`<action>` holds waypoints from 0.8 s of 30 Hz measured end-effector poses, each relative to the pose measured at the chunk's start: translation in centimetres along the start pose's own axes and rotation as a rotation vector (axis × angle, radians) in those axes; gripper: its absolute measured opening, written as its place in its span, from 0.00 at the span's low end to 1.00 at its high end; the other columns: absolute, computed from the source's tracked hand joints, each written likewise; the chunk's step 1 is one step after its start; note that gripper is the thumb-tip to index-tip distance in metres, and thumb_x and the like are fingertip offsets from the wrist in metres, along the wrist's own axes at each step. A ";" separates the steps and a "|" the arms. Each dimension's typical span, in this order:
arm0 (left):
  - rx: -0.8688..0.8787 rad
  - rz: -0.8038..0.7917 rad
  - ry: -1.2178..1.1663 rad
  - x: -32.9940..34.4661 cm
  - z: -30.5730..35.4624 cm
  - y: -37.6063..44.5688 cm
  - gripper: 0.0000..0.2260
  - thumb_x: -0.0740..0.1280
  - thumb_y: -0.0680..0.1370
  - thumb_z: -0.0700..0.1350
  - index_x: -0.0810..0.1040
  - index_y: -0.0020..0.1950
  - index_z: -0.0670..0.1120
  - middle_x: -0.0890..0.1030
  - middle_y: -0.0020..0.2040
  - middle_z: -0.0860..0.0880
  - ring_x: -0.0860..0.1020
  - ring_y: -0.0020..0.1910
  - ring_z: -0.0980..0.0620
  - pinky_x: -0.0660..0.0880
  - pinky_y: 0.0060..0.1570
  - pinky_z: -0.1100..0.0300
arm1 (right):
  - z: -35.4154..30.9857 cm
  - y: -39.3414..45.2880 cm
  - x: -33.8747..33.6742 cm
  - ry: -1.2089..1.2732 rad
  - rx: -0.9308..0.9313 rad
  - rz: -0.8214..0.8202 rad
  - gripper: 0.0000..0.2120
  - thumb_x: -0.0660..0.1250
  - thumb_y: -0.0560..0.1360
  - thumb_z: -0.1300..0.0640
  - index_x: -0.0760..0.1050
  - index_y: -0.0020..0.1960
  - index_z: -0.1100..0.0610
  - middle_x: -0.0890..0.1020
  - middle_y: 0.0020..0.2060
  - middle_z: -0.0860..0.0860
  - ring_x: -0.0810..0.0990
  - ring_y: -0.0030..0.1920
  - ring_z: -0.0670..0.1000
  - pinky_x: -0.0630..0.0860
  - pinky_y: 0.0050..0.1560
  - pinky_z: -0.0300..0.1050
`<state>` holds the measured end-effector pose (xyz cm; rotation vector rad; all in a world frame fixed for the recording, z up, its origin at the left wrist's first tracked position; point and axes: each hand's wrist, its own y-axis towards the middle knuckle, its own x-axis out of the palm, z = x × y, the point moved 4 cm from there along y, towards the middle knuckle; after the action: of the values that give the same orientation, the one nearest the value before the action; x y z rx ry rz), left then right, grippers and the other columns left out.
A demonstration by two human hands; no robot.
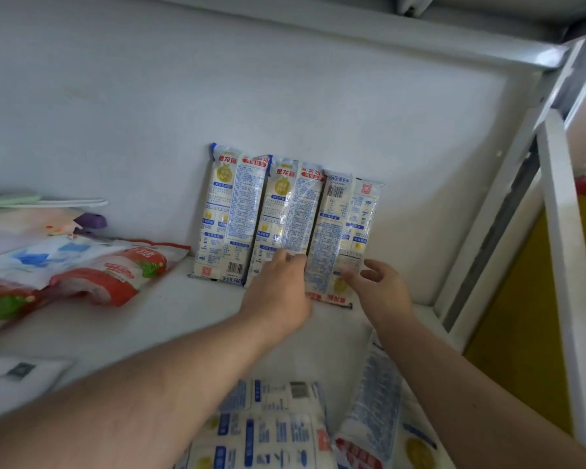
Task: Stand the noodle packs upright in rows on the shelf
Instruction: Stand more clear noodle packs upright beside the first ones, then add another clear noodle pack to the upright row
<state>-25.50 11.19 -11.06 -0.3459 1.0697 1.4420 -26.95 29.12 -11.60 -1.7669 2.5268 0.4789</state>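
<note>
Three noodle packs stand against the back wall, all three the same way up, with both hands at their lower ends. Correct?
Not quite. In the head view the left pack and middle pack are logo-up, but the right pack is upside down. Three packs do stand against the wall, with the left hand and right hand at their lower ends.

Two bare arms reach forward, side by side. The left hand is turned palm down, with its fingers curled and the fingertips pressed forward. The right hand is spread wide, thumb up and fingers apart, holding nothing. Its fingertips look blurry, so it is hard to tell if they touch anything. Both wrists are straight.
</note>
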 end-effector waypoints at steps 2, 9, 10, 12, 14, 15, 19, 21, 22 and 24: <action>-0.014 -0.032 0.025 -0.9 -0.5 -1.1 0.22 0.67 0.77 0.40 0.70 0.70 0.46 0.69 0.64 0.48 0.74 0.59 0.47 0.75 0.58 0.50 | -0.8 -1.6 0.2 -0.018 -0.006 -0.015 0.31 0.75 0.76 0.51 0.71 0.75 0.58 0.80 0.62 0.54 0.78 0.53 0.50 0.71 0.48 0.40; -0.053 -0.182 0.014 -4.5 -1.7 -5.7 0.19 0.70 0.76 0.43 0.75 0.68 0.48 0.76 0.63 0.47 0.76 0.58 0.48 0.74 0.59 0.55 | -2.6 -8.1 1.6 -0.207 -0.022 -0.119 0.23 0.75 0.76 0.48 0.77 0.67 0.55 0.82 0.46 0.42 0.79 0.44 0.40 0.73 0.43 0.37; -0.051 -0.213 0.003 -4.8 -1.9 -6.2 0.17 0.71 0.76 0.44 0.77 0.65 0.48 0.78 0.60 0.48 0.77 0.55 0.50 0.74 0.55 0.57 | -2.8 -9.0 1.9 -0.248 -0.040 -0.135 0.22 0.75 0.76 0.48 0.77 0.67 0.55 0.82 0.46 0.42 0.80 0.45 0.40 0.73 0.42 0.35; -0.051 -0.294 -0.009 -5.6 -2.2 -6.9 0.14 0.73 0.75 0.47 0.79 0.61 0.49 0.80 0.55 0.50 0.78 0.51 0.52 0.75 0.51 0.59 | -3.1 -10.3 2.6 -0.298 -0.062 -0.174 0.23 0.74 0.76 0.47 0.77 0.68 0.54 0.83 0.49 0.44 0.81 0.49 0.43 0.73 0.44 0.34; -0.072 -0.392 -0.026 -6.5 -2.3 -7.8 0.15 0.74 0.75 0.51 0.81 0.59 0.49 0.81 0.53 0.51 0.79 0.52 0.52 0.76 0.54 0.58 | -3.6 -11.6 3.3 -0.342 -0.068 -0.209 0.22 0.74 0.77 0.45 0.77 0.68 0.52 0.84 0.53 0.46 0.81 0.50 0.44 0.73 0.44 0.34; -0.079 -0.443 -0.026 -7.0 -2.3 -8.2 0.16 0.75 0.74 0.54 0.81 0.59 0.50 0.81 0.53 0.52 0.79 0.53 0.53 0.76 0.56 0.58 | -3.8 -12.1 3.6 -0.360 -0.065 -0.224 0.22 0.73 0.77 0.45 0.77 0.67 0.52 0.84 0.54 0.46 0.81 0.50 0.43 0.72 0.43 0.32; -0.131 -0.668 0.103 -8.1 -3.0 -9.5 0.32 0.74 0.66 0.68 0.77 0.66 0.53 0.78 0.57 0.56 0.76 0.57 0.54 0.73 0.64 0.54 | -4.0 -13.9 4.7 -0.406 -0.055 -0.291 0.21 0.73 0.77 0.45 0.77 0.67 0.51 0.84 0.54 0.45 0.80 0.49 0.41 0.72 0.41 0.31; -0.205 -0.765 0.197 -8.5 -3.6 -9.9 0.41 0.75 0.61 0.70 0.72 0.70 0.54 0.75 0.61 0.55 0.74 0.61 0.51 0.71 0.66 0.51 | -3.9 -14.4 5.2 -0.416 -0.040 -0.301 0.21 0.73 0.77 0.45 0.76 0.66 0.50 0.83 0.53 0.45 0.81 0.49 0.40 0.75 0.43 0.33; -0.232 -0.807 0.246 -8.6 -3.8 -10.1 0.44 0.76 0.60 0.70 0.71 0.71 0.54 0.75 0.65 0.53 0.73 0.64 0.50 0.71 0.66 0.51 | -3.8 -14.6 5.3 -0.423 -0.030 -0.300 0.21 0.73 0.77 0.45 0.76 0.66 0.50 0.83 0.52 0.44 0.81 0.50 0.41 0.76 0.44 0.35; -0.268 -0.885 0.332 -8.6 -4.1 -10.5 0.47 0.76 0.60 0.70 0.69 0.73 0.52 0.73 0.70 0.51 0.73 0.67 0.47 0.71 0.64 0.52 | -3.8 -15.0 5.6 -0.444 -0.014 -0.309 0.20 0.73 0.77 0.44 0.76 0.66 0.49 0.83 0.52 0.44 0.81 0.50 0.41 0.75 0.44 0.35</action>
<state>-15.81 0.81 -10.87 -1.1244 0.8028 0.7260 -14.52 18.35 -12.64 -1.7695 1.9230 0.7681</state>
